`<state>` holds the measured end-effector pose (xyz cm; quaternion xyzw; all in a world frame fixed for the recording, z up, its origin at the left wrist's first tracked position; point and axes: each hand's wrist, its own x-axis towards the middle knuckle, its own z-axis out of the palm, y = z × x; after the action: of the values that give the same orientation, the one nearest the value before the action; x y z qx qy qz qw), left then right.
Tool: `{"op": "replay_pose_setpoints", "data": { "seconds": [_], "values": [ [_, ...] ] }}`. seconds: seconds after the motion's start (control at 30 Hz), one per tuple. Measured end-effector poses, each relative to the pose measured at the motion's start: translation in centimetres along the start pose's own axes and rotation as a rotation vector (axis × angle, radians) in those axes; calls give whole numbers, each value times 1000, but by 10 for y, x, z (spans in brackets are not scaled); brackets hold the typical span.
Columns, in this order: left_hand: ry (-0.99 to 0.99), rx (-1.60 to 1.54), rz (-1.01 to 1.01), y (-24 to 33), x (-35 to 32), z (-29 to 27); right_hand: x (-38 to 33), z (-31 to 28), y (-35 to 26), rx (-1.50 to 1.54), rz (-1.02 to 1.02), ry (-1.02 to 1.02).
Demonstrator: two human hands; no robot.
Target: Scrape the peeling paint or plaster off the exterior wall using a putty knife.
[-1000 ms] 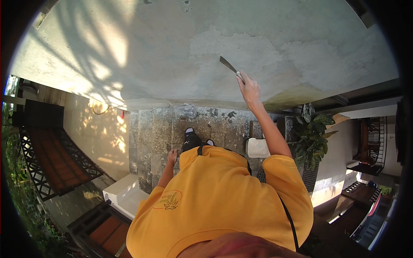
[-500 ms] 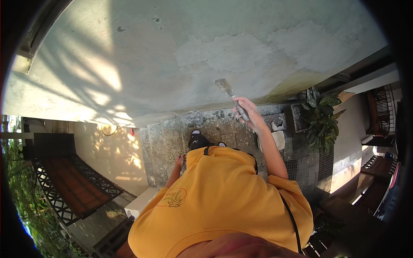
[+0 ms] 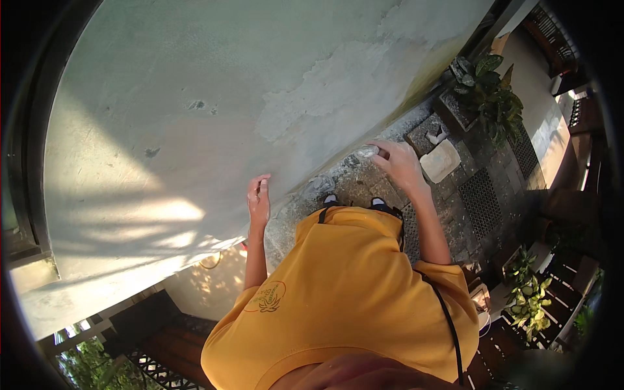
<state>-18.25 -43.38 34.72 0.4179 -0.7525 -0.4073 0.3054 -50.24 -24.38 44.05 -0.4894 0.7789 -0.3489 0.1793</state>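
A pale green-grey wall [image 3: 214,143] with rough, lighter patches of filler rises in front of me. My left hand [image 3: 259,203] is raised near its lower part. Its fingers are loosely bent and a little apart, with nothing visible in them and pale dust on the skin. To the right, my right hand [image 3: 401,164] is closed on the scraper [image 3: 368,151], of which only a greyish-white end shows beyond the fingers. The hand hides the rest of the tool. Whether the left fingertips touch the wall I cannot tell.
Dusty paving [image 3: 364,188] lies under my feet. Right of my right hand are a whitish slab-like object [image 3: 441,162] and a potted plant [image 3: 487,97] by the wall's foot. A dark frame [image 3: 29,162] borders the wall on the left.
My left hand has come up from beside my body toward the wall. My right hand has turned, so the scraper's blade no longer shows plainly. The view has swung to the left.
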Motion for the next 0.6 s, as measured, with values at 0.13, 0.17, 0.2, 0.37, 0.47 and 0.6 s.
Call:
{"op": "replay_pose_setpoints", "data": {
  "seconds": [0.13, 0.17, 0.2, 0.37, 0.47, 0.6],
  "values": [
    [398, -8, 645, 125, 35, -68, 21, 32, 23, -291, 7, 94],
    [514, -74, 894, 147, 43, -83, 24, 40, 31, -303, -105, 306],
    [573, -188, 1078, 152, 51, -105, 29, 49, 39, -287, -72, 328],
    [704, 57, 1226, 162, 103, -151, 78, 119, 51, 1410, 328, 534],
    [655, 132, 1460, 149, 123, -148, 105, 146, 33, 1166, 334, 719],
    [712, 301, 1439, 148, 121, -148, 114, 139, 3, 1053, 375, 948]
  ]
}}
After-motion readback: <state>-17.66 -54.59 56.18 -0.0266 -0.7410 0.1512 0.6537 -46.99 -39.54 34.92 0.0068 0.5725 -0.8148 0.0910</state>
